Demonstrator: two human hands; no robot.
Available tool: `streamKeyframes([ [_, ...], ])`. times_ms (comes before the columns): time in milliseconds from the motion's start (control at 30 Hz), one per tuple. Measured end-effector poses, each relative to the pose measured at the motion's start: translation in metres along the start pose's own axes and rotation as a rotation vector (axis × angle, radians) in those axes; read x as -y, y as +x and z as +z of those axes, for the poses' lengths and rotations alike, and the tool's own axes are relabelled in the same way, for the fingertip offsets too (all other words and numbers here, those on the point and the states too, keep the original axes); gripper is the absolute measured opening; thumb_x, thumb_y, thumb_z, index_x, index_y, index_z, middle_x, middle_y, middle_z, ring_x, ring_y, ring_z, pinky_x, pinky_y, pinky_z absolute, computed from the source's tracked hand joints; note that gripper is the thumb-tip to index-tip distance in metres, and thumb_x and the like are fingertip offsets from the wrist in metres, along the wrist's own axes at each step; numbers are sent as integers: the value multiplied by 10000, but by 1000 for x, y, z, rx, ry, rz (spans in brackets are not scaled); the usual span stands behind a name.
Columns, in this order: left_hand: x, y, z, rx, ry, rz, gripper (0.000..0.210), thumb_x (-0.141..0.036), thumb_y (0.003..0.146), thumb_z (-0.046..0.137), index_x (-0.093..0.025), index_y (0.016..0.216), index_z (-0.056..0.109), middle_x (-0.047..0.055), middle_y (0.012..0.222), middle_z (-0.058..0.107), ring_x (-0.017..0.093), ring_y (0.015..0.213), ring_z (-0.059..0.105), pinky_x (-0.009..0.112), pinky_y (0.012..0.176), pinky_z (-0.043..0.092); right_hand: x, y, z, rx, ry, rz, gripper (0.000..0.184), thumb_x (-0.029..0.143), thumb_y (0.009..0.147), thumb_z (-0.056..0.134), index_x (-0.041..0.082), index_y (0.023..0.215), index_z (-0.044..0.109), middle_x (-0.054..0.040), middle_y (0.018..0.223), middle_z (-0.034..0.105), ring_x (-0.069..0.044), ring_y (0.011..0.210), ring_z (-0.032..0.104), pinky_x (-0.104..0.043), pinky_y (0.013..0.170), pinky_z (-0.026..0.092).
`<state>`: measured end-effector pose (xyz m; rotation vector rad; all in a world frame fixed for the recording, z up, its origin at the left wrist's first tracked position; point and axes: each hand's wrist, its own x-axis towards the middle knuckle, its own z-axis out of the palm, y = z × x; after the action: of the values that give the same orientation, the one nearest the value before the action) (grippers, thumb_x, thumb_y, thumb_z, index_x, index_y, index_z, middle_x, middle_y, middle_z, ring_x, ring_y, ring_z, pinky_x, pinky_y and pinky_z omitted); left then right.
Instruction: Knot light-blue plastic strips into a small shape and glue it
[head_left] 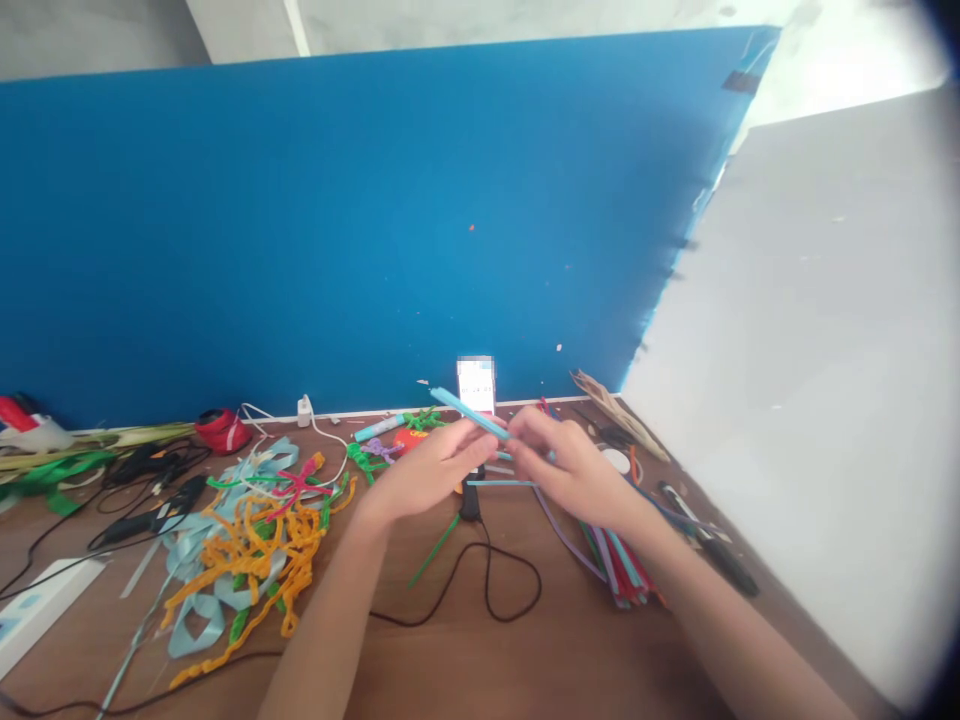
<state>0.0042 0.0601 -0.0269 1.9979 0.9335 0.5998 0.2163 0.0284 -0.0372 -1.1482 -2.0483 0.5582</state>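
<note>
On the left, a white power strip (49, 605) lies on the table (420, 670) near a tangle of orange cords (255, 545) and pale-blue ribbon (202, 638). In the middle, the left hand (435, 462) is right up against some blue strips (466, 410), though I cannot tell whether its fingers grip them; the strips slant up and left above the table, before a lit phone (477, 378). Their lower end is pinched in the fingertips of the right hand (566, 455), beyond which a coloured bundle (628, 582) lies near the forearm.
</note>
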Motion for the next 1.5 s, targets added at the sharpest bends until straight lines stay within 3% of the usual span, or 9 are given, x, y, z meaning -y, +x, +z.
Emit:
streamKeyframes([
  [167,-4,6,9,-122,-19,-26,473,-526,1016,375,-158,977,670,69,975,717,209,955,636,321,877,501,-1,3,9,133,-161,-70,240,338,1009,426,211,874,579,26,635,574,-119,550,464,-269,592,292],
  [267,4,9,0,-178,-111,-21,456,-521,1007,403,-157,952,672,71,957,711,183,895,641,298,837,497,-21,9,11,188,-342,25,288,355,1028,397,219,918,626,-8,735,646,-143,662,562,-271,640,316],
  [433,16,13,-7,-175,-219,-76,406,-520,999,417,-168,938,608,27,762,648,141,723,602,240,645,443,-69,16,30,543,-652,234,225,313,957,525,243,1102,682,-85,980,742,-249,901,700,-282,657,348],
  [633,15,11,-3,-197,-194,-91,408,-547,982,442,-176,915,595,-48,628,450,94,558,430,220,536,330,-86,16,45,640,-719,285,161,186,864,593,202,905,748,-117,956,767,-296,929,732,-285,633,372],
  [867,12,6,-11,-405,-183,-107,369,-526,950,511,-177,887,613,-67,606,293,84,530,256,227,497,191,-49,9,13,410,-769,202,264,252,996,406,201,988,664,-128,928,740,-281,842,707,-303,634,352],
  [1000,8,5,-14,-456,-280,-82,332,-493,931,553,-173,866,609,-77,597,245,81,510,198,230,482,170,-29,8,-5,-26,-514,151,200,295,1006,432,218,893,578,-42,779,684,-204,720,635,-284,610,333],
  [1167,8,7,-9,-346,-330,-88,401,-546,967,479,-178,904,623,-79,547,286,87,496,255,223,495,205,-23,4,-12,-521,8,65,215,378,1021,470,225,878,519,33,631,548,-133,554,520,-266,573,386],
  [1333,15,13,0,-185,-251,-119,505,-615,980,406,-196,1095,662,-34,630,512,97,541,366,230,540,264,-21,1,-13,-693,288,36,167,378,991,562,218,949,580,28,648,616,-131,576,586,-251,572,465],
  [1500,15,15,3,-177,-207,-156,573,-644,977,372,-210,1244,633,-16,715,584,107,556,379,246,555,280,-15,1,-14,-702,326,20,174,371,974,596,202,934,606,19,647,640,-127,570,604,-250,562,474],
])
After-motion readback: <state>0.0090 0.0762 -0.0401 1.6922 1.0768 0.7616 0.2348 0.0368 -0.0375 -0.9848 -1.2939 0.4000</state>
